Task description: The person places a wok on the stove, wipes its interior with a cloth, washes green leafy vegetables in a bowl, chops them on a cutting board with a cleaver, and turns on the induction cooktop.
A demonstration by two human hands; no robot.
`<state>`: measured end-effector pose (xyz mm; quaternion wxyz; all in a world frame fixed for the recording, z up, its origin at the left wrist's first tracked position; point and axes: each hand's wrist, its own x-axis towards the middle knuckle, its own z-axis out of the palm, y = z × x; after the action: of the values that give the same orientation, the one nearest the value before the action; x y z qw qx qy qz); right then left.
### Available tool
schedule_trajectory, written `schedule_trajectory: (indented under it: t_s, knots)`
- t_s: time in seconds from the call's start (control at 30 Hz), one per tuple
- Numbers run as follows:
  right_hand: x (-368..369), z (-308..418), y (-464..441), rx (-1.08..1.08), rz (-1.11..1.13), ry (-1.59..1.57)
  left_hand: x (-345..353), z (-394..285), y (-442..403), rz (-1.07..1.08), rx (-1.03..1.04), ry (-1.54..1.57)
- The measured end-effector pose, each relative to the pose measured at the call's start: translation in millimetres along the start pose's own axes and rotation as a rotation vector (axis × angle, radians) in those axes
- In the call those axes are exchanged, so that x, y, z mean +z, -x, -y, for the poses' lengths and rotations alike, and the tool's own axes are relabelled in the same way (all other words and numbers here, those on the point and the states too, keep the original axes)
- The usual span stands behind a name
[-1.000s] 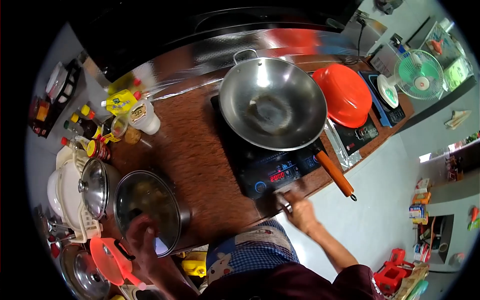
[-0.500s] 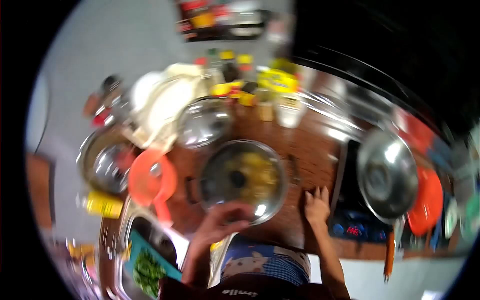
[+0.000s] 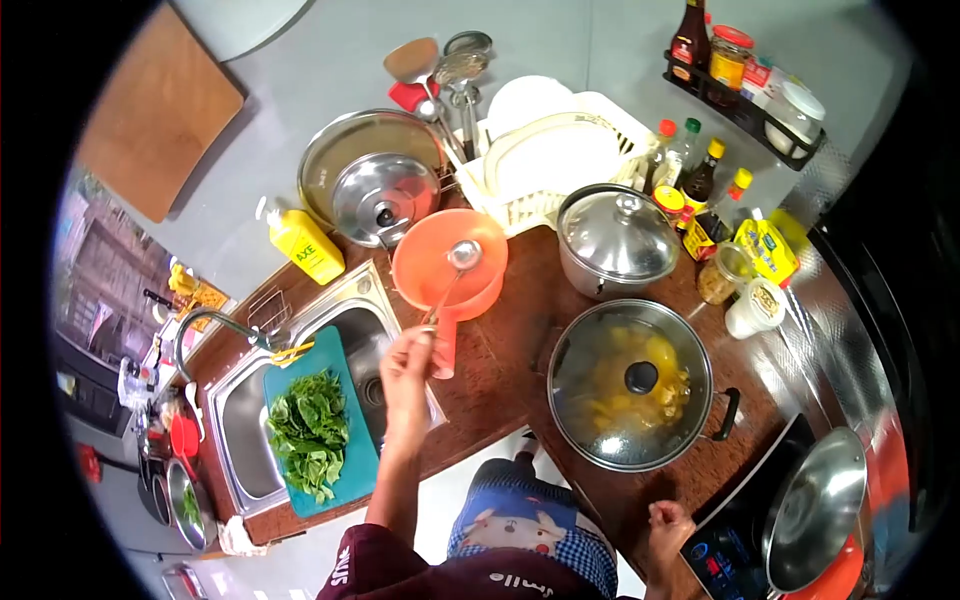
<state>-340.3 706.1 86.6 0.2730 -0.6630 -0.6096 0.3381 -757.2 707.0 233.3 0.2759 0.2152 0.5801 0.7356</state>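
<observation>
My left hand (image 3: 408, 365) is closed around the handle of a metal ladle (image 3: 464, 254), whose bowl rests in an orange plastic dipper (image 3: 405, 262). The dipper's own handle runs down beside my fingers. My right hand (image 3: 668, 525), its fingers curled in and nothing visible in them, is low over the counter beside the induction cooker (image 3: 722, 565). Between the hands and farther back stands a pot with a glass lid (image 3: 590, 400); yellow pieces of food show through it.
Left of my left arm, chopped greens (image 3: 308, 430) lie on a teal cutting board (image 3: 350, 490) across the sink (image 3: 240, 460). Behind stand a lidded steel pot (image 3: 610, 255), a dish rack (image 3: 530, 212) and sauce bottles (image 3: 702, 180). A steel wok (image 3: 820, 510) is at right.
The view has swung left. My left hand has moved from the glass-lidded pot to the ladle and gripped its handle. My right hand's fingers, stretched on the counter before, are now curled.
</observation>
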Motion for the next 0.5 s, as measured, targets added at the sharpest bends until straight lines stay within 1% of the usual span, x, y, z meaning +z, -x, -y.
schedule_trajectory:
  t_s: [0.03, 0.07, 0.13, 0.17, 0.2, 0.23, 0.33, 0.37, 0.47, 0.5]
  knots:
    - [1, 3, 8, 0.032, 0.047, 0.012, -14, 0, -2, -0.083, 0.034, -0.009]
    - [7, 11, 15, -0.008, 0.029, -0.033, -22, 1, -4, -0.162, 0.069, -0.014]
    - [19, 9, 28, -0.035, 0.080, 0.046, -26, 7, -1, -0.224, 0.072, -0.009]
    - [25, 36, 27, -0.196, 0.138, 0.083, -35, 6, -3, -0.282, 0.084, -0.003]
    - [24, 67, 32, -0.348, 0.198, 0.116, -39, 10, -4, -0.288, 0.056, -0.006]
    - [26, 89, 34, -0.256, 0.259, 0.087, -41, 11, -3, -0.283, 0.052, 0.000]
    - [51, 68, 35, -0.419, 0.475, -0.101, -45, 14, 1, -0.265, 0.005, 0.019]
    - [53, 64, 34, -0.452, 0.574, -0.095, -46, 13, 6, -0.253, -0.006, 0.022]
    - [51, 57, 42, -0.363, 0.764, -0.077, -56, 14, 30, -0.277, -0.035, 0.051]
    - [48, 52, 42, -0.234, 0.877, -0.184, -60, 14, 43, -0.307, -0.046, 0.056]
